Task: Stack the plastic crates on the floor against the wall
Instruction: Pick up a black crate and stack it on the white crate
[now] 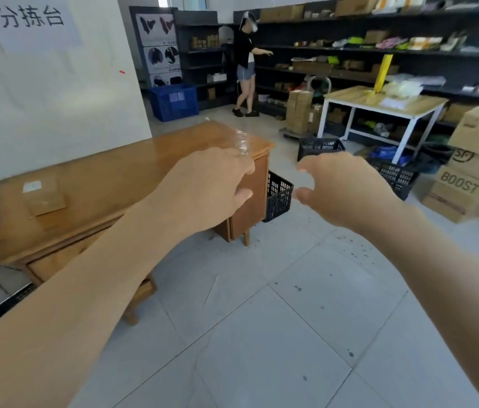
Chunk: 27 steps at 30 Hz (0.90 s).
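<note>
Empty hands [208, 184] before black crate [278, 195]

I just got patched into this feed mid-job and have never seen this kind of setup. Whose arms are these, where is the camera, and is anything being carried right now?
There is no machine here. The one picture comes from a wide-angle camera worn on a person's head, looking forward and down, so the two bare arms are that person's own. The left hand and the right hand reach forward with fingers curled open, and neither holds anything. Ahead on the tiled floor stand black plastic crates: one beside the end of a wooden desk, one further back, and one near a white-legged table. A blue crate sits by the white wall. Another person stands at the shelves.
</note>
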{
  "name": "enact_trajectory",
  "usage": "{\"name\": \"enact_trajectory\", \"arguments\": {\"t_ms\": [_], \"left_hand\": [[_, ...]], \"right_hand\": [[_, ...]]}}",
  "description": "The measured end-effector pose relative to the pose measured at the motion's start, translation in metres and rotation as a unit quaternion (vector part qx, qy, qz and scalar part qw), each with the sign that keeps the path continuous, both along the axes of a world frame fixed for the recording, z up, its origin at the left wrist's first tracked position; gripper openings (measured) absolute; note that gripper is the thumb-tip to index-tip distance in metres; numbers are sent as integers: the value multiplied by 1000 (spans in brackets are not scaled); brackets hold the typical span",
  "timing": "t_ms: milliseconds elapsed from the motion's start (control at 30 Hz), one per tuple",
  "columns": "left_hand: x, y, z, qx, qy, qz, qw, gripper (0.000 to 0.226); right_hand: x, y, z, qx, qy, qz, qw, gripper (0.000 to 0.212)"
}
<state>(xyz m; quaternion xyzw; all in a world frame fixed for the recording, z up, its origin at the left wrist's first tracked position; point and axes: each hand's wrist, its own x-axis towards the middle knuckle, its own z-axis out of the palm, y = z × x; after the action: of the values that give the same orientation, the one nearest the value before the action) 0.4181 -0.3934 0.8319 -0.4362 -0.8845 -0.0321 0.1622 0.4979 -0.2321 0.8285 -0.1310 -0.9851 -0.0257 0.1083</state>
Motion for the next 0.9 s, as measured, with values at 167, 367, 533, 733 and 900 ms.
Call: {"name": "enact_trajectory", "arguments": {"t_ms": [167, 367, 533, 733, 900], "left_hand": [[-71, 68, 9, 9, -4, -54, 999, 36], [-129, 169, 7, 14, 0, -114, 993, 36], [-165, 263, 2, 7, -9, -133, 991, 37], [-209, 376, 1, 1, -23, -108, 994, 38], [-253, 451, -1, 5, -50, -92, 994, 39]], "right_hand": [[-49, 55, 5, 1, -1, -63, 998, 38], [-93, 140, 3, -1, -5, -114, 994, 30], [-126, 232, -6, -4, 3, -123, 992, 30], [-173, 355, -3, -13, -15, -117, 993, 32], [-224, 436, -6, -19, -16, -97, 995, 27]]}}
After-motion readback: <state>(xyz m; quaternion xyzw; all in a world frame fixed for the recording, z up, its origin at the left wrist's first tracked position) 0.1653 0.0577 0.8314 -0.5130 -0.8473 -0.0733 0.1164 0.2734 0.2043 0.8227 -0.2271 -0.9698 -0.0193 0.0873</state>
